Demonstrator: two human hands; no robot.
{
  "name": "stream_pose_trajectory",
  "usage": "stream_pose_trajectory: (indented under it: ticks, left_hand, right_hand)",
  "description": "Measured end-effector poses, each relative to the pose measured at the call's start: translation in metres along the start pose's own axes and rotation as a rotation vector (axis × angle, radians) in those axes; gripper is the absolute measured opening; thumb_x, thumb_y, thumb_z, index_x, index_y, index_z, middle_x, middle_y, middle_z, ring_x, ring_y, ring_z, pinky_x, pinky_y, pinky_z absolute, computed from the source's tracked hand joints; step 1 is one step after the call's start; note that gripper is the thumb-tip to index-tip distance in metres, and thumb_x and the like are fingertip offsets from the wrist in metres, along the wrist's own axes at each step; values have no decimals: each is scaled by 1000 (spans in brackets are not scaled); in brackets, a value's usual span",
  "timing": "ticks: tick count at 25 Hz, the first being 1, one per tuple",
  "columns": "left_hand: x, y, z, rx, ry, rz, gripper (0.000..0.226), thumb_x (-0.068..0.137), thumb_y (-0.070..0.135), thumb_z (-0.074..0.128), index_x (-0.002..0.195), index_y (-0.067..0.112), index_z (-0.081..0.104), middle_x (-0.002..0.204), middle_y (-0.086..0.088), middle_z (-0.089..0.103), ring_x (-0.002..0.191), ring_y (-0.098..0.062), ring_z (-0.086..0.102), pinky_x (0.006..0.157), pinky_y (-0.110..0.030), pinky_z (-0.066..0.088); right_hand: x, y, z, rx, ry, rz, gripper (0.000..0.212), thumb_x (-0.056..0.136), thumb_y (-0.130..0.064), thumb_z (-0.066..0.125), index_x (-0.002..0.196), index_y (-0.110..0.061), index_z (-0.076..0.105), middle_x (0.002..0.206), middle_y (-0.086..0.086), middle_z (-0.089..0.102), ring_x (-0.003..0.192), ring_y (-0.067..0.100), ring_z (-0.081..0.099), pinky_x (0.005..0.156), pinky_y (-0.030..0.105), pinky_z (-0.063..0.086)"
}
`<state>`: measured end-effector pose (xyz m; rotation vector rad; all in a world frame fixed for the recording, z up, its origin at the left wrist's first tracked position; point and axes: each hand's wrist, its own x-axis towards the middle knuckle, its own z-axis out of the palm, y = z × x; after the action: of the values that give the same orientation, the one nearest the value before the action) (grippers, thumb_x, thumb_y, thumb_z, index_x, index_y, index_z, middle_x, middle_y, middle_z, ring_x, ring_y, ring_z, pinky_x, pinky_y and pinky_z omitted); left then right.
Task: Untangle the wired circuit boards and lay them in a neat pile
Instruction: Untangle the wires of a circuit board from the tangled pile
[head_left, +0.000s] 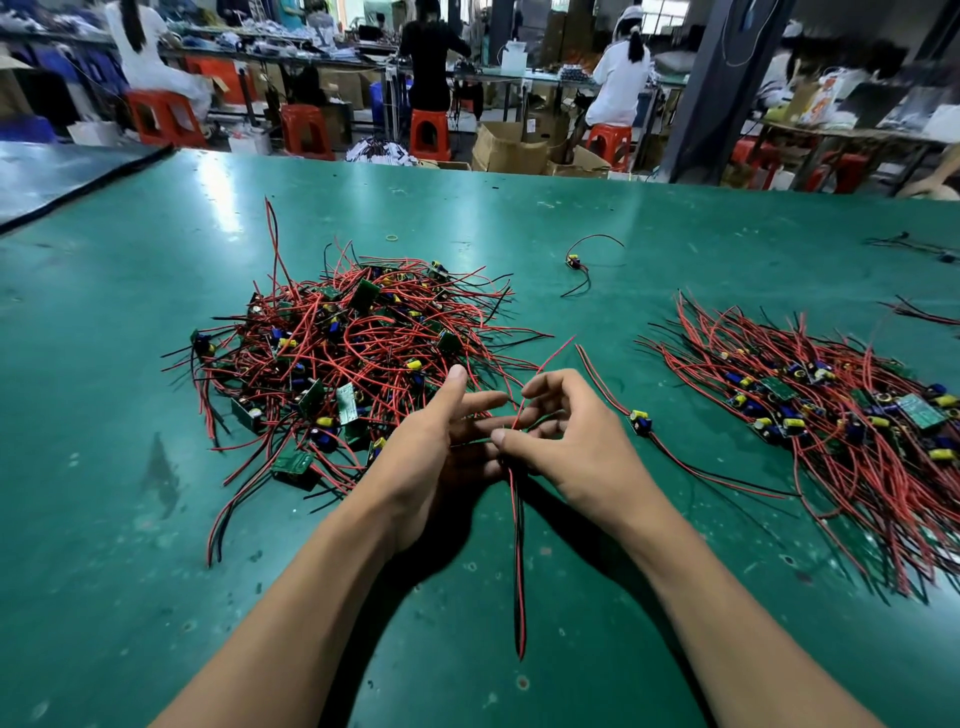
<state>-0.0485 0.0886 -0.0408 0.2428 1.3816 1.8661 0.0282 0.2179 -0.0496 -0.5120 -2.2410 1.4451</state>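
Note:
A tangled heap of small green circuit boards with red and black wires (343, 358) lies left of centre on the green table (130, 519). At the right, a sorted pile of boards (831, 415) lies with its wires running the same way. My left hand (441, 441) and my right hand (561, 431) meet in front of the heap. Both hold one wired board, mostly hidden between the fingers; my right thumb and fingers pinch its wires. Its red and black wire pair (518, 561) hangs down toward me. Another single board (640, 421) lies just right of my right hand.
A lone board with wires (574, 262) lies farther back, with a small rubber band (391, 238) near it. More wire ends show at the far right edge (930, 314). Beyond the table, people sit on red stools at benches among cardboard boxes.

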Motion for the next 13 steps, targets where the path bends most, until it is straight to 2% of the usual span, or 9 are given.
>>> stream_pose_trajectory:
  ticks: [4, 7, 9, 13]
  left_hand:
    - [0, 4, 2, -80, 56, -43, 57, 103, 45, 33, 121, -4, 55, 115, -23, 68, 91, -27, 68, 81, -34, 57]
    - [0, 4, 5, -86, 106, -38, 41, 104, 37, 40, 106, 0, 58, 106, -24, 66, 92, -31, 65, 83, -37, 56]
    - [0, 4, 6, -89, 128, -32, 37, 103, 34, 42, 98, 2, 59, 107, -24, 65, 93, -33, 65, 83, -40, 57]
    - [2, 1, 5, -88, 152, 5, 36, 103, 31, 46, 96, -1, 62, 91, -19, 69, 84, -32, 73, 79, -42, 59]
  right_hand:
    - [3, 2, -1, 106, 15, 33, 36, 76, -4, 80, 97, -22, 57, 86, 3, 68, 73, 18, 64, 77, 42, 58]
    - [4, 2, -1, 290, 12, 74, 34, 79, 1, 79, 100, -13, 57, 85, 5, 68, 69, 11, 64, 61, 29, 55]
    - [5, 2, -4, 383, 47, 82, 33, 80, 2, 77, 103, -9, 57, 84, 4, 67, 66, 6, 64, 55, 20, 51]
    - [7, 4, -8, 377, 106, 70, 35, 79, 3, 78, 105, -8, 58, 91, 8, 66, 76, 8, 64, 68, 21, 53]
